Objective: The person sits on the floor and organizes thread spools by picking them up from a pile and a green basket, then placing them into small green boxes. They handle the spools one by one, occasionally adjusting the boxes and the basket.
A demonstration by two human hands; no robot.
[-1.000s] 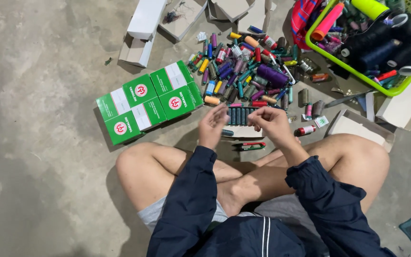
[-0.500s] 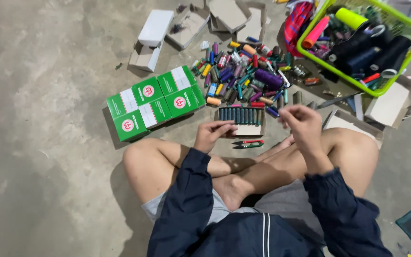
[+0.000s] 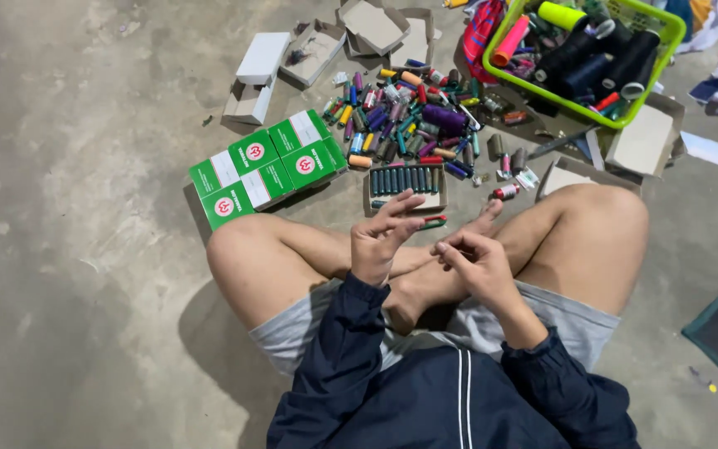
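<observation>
I sit cross-legged on a concrete floor. My left hand (image 3: pixel 384 237) is raised over my left shin with its fingers spread and nothing in it. My right hand (image 3: pixel 474 264) hovers over my ankles, fingers curled and fingertips pinched together; whether anything is between them is not visible. Just ahead of my hands lies an open tray box (image 3: pixel 405 185) holding a row of dark thread spools. A red and a green spool (image 3: pixel 432 223) lie on the floor beside my left fingertips.
A pile of several coloured spools (image 3: pixel 413 116) lies beyond the tray. Green closed boxes (image 3: pixel 268 170) sit to the left, empty white boxes (image 3: pixel 317 54) behind them. A lime basket (image 3: pixel 671 33) of large cones stands at the far right, with cardboard boxes (image 3: pixel 646 137) nearby.
Both hands have pulled back from the tray of dark spools toward my lap. The left hand's fingers have spread apart, and the right hand has curled in over my ankles.
</observation>
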